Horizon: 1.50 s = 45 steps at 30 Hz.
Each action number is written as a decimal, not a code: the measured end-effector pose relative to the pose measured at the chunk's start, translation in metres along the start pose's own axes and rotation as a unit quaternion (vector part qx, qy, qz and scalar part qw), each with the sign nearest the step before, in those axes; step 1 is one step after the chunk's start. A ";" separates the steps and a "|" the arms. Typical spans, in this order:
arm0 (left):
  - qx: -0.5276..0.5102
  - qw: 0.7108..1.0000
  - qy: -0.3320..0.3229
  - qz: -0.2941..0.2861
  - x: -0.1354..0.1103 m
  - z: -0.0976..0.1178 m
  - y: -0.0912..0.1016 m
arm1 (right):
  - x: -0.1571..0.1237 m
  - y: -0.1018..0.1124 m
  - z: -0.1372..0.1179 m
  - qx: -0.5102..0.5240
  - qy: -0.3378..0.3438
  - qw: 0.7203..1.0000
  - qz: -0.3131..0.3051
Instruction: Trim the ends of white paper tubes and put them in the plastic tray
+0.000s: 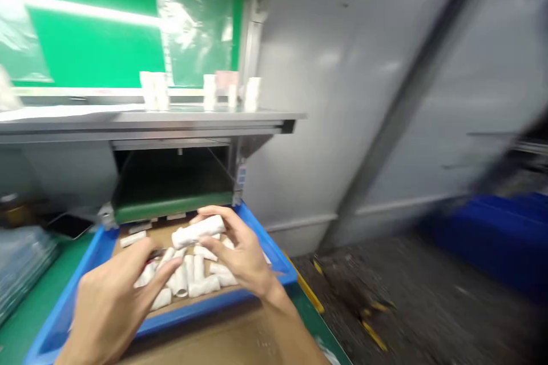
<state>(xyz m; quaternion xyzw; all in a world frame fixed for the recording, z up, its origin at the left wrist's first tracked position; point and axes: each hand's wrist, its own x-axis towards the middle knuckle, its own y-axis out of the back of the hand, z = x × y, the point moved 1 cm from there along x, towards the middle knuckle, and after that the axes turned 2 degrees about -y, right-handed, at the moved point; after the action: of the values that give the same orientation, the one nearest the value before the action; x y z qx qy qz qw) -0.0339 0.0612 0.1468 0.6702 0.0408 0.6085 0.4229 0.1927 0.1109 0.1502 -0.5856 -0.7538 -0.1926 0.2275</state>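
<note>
My right hand [240, 253] grips a white, rough-surfaced tube [197, 231] between thumb and fingers, raised above a blue tray [280, 273]. To its left, my left hand [113, 291] is partly curled over the tray, its thumb stretched toward the tube but apart from it. A small dark, shiny piece [158, 252] with a touch of red shows by the left fingertips; its kind is unclear, and the other fingers are hidden. Below both hands, several similar white tubes [198, 268] lie loose on the tray's brown cardboard lining, one with its hollow end visible.
Several white pieces [252, 94] stand on a grey shelf [188, 118] behind the tray. On the green table at left are a dark phone-like slab [69, 226] and clear plastic bags [23, 268]. A grey wall [317, 96] rises at right; beyond is a blue container [492, 239].
</note>
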 end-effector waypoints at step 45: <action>0.027 0.996 -0.019 -0.079 0.009 0.013 0.002 | -0.015 -0.007 -0.006 -0.218 0.065 0.972 -0.057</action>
<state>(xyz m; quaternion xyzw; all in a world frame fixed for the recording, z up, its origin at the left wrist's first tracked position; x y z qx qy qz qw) -0.0219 0.0583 0.1561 0.6879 0.1023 0.5585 0.4521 0.1900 0.0935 0.1465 -0.5636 -0.7091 -0.4027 0.1318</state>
